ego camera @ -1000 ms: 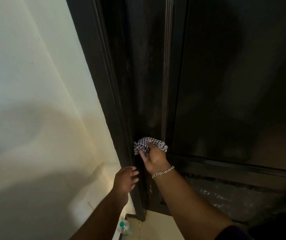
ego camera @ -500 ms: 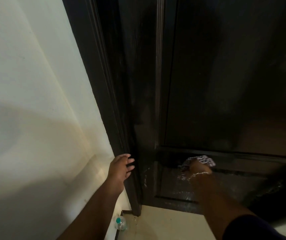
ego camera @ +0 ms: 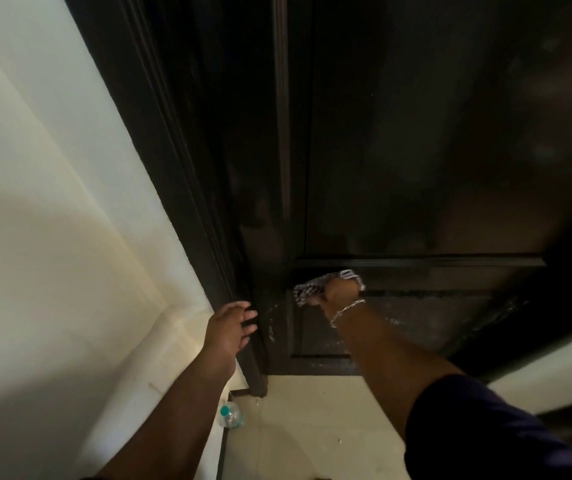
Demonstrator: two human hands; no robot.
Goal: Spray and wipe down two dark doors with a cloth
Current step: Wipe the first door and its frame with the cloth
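Down low at the dark door (ego camera: pixel 416 150) we go, and our right hand (ego camera: pixel 341 292) has the checked cloth (ego camera: pixel 308 289) bunched in curled fingers, pushing it flat against the rail that divides the tall upper panel from the small lower panel. The cloth sticks out to the left of the knuckles and a little above them, touching the wood. A silver chain bracelet (ego camera: pixel 346 310) sits on that wrist, and a dark blue sleeve (ego camera: pixel 485 427) covers the upper arm. White streaks and droplets glisten on the lower panel (ego camera: pixel 416 323) and beside its left edge. Our left hand (ego camera: pixel 230 327) is relaxed, fingers loosely spread with the tips resting on the dark door frame (ego camera: pixel 187 168), holding nothing. Behind it runs the cream wall (ego camera: pixel 52 202). On the pale tiled floor (ego camera: pixel 312 427), beside the foot of the frame, stands a clear plastic bottle (ego camera: pixel 230 414) with a teal cap.
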